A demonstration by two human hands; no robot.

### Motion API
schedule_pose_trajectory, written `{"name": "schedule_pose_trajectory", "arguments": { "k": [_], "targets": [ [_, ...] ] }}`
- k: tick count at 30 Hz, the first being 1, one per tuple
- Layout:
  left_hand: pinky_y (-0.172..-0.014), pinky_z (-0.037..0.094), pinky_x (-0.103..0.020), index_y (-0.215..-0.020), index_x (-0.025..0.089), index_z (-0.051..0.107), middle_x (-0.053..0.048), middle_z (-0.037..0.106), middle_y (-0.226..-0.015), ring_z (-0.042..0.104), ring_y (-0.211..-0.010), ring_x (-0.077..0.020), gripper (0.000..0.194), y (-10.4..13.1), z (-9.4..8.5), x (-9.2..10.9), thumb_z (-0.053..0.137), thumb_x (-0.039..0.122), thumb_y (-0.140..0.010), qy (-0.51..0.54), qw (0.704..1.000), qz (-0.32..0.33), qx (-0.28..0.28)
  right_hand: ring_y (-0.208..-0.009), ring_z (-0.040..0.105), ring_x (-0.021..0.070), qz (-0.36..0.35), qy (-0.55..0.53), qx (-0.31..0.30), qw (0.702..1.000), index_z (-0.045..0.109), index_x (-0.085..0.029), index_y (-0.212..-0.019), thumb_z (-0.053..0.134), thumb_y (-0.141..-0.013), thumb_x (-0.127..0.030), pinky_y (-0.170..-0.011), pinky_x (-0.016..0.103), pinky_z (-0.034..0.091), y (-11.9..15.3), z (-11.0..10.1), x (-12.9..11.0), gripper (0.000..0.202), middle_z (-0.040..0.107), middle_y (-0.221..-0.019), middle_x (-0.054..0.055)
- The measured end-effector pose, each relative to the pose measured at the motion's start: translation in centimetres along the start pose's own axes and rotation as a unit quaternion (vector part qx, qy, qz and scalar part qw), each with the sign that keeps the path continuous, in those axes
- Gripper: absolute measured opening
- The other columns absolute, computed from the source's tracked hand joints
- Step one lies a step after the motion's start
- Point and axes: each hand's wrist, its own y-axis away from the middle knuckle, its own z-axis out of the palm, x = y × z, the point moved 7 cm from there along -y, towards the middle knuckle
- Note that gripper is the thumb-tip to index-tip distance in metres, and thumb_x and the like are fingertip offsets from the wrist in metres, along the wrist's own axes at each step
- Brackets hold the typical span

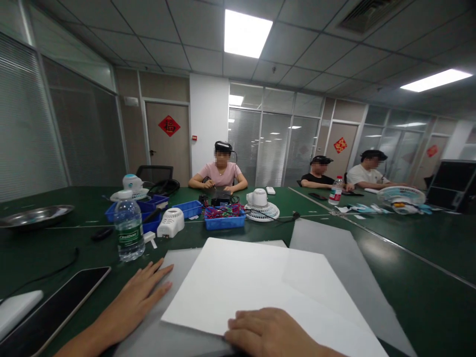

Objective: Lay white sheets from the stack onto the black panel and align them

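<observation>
White paper sheets [241, 282], overlapping one another, lie in front of me on a translucent grey sheet [148, 327]. My left hand [143, 295] rests flat on the left part of the grey sheet, fingers stretched and slightly apart, beside the white paper. At the paper's near edge is my right hand [269, 331], its fingers together and bent over that edge; the thumb is hidden. Another translucent grey sheet [334, 263] extends from under the white paper on the right.
A water bottle [129, 228], a phone [55, 307] and a white box-shaped item [17, 312] are on the left. Beyond are a blue bin of wires [225, 220], a white fan part [262, 206] and a metal tray [35, 216]. Several people sit across the green table [409, 258].
</observation>
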Motion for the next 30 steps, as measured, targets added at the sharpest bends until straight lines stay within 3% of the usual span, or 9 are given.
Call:
{"name": "schedule_pose_trajectory", "arguments": {
  "k": [3,5,9,13,16,19,23,27,30],
  "targets": [
    [-0.117,0.026,-0.062,-0.146,0.035,0.046,-0.008,0.037,-0.159,0.03,-0.146,-0.039,0.065,0.0,-0.2,0.2,0.051,0.064,-0.088,-0.012,1.0,-0.005,-0.01,-0.131,0.054,0.0202,0.03,-0.035,0.016,0.999,0.049,-0.025,-0.143,0.04,-0.101,-0.045,-0.109,0.033,0.042,0.5,-1.0,1.8,0.047,0.056,-0.144,0.003],
    [-0.116,0.027,-0.063,-0.147,0.038,0.044,-0.007,0.034,-0.161,0.028,-0.146,-0.0404,0.065,0.0,-0.4,0.6,0.052,0.064,-0.087,-0.017,0.999,-0.006,-0.028,-0.139,0.045,0.0267,0.158,0.003,0.027,0.987,0.047,-0.021,-0.146,0.04,-0.1,-0.049,-0.115,0.044,0.035,1.5,-2.1,5.6,0.055,0.049,-0.15,0.01],
    [-0.116,0.024,-0.064,-0.141,0.046,0.049,-0.001,0.032,-0.161,0.023,-0.148,-0.0395,0.049,0.0,-0.5,1.1,0.05,0.049,-0.093,-0.026,0.998,-0.003,-0.058,-0.144,0.033,0.039,0.409,0.076,-0.031,0.909,0.036,-0.01,-0.152,0.042,-0.091,-0.068,-0.112,0.057,0.033,5.5,-2.4,14.1,0.084,0.031,-0.157,0.023],
    [-0.116,0.025,-0.066,-0.135,0.045,0.058,0.001,0.035,-0.16,0.024,-0.147,-0.0406,0.043,0.1,-0.6,1.2,0.05,0.043,-0.093,-0.022,0.998,0.009,-0.054,-0.126,0.054,0.041,0.462,0.087,-0.063,0.88,0.053,-0.006,-0.138,0.041,-0.089,-0.07,-0.098,0.055,0.045,7.9,-2.0,17.9,0.082,0.055,-0.137,0.029],
    [-0.116,0.025,-0.065,-0.131,0.038,0.064,-0.003,0.039,-0.159,0.025,-0.147,-0.0399,0.043,0.1,-0.5,1.0,0.049,0.051,-0.093,-0.013,0.999,0.007,-0.031,-0.102,0.068,0.0374,0.475,0.087,-0.057,0.874,0.071,-0.008,-0.106,0.045,-0.092,-0.053,-0.089,0.051,0.048,8.3,-2.7,18.4,0.054,0.071,-0.105,0.026],
    [-0.119,0.022,-0.061,-0.121,0.029,0.07,-0.008,0.039,-0.159,0.029,-0.147,-0.0372,0.047,0.1,-0.3,0.7,0.052,0.059,-0.089,-0.007,1.0,0.009,-0.005,-0.092,0.069,0.0378,0.483,0.067,-0.027,0.873,0.073,-0.008,-0.085,0.048,-0.092,-0.036,-0.086,0.053,0.048,8.0,-4.2,18.1,0.038,0.072,-0.092,0.027],
    [-0.119,0.02,-0.061,-0.125,0.03,0.066,-0.007,0.033,-0.162,0.026,-0.148,-0.0362,0.046,0.2,-0.2,0.7,0.05,0.057,-0.091,-0.003,1.0,0.012,-0.004,-0.092,0.07,0.0316,0.475,-0.024,0.054,0.878,0.069,-0.011,-0.109,0.045,-0.095,-0.039,-0.083,0.046,0.053,7.0,-6.2,17.1,0.039,0.073,-0.098,0.022],
    [-0.118,0.018,-0.065,-0.141,0.041,0.053,0.0,0.022,-0.164,0.016,-0.149,-0.0387,0.049,0.6,-0.3,1.3,0.043,0.054,-0.095,-0.003,0.999,0.017,-0.044,-0.081,0.073,0.0207,0.441,-0.191,0.104,0.871,0.05,-0.018,-0.139,0.021,-0.103,-0.05,-0.063,0.033,0.058,5.5,-5.5,15.0,0.056,0.073,-0.111,0.015],
    [-0.118,0.018,-0.065,-0.139,0.039,0.056,-0.001,0.024,-0.163,0.016,-0.149,-0.0382,0.046,0.7,-0.5,1.6,0.044,0.049,-0.095,-0.008,0.999,0.016,-0.046,-0.105,0.069,0.0239,0.356,-0.276,0.124,0.884,0.049,-0.019,-0.14,0.031,-0.101,-0.053,-0.082,0.041,0.059,4.4,-4.4,13.2,0.055,0.067,-0.127,0.016]
  ]
}}
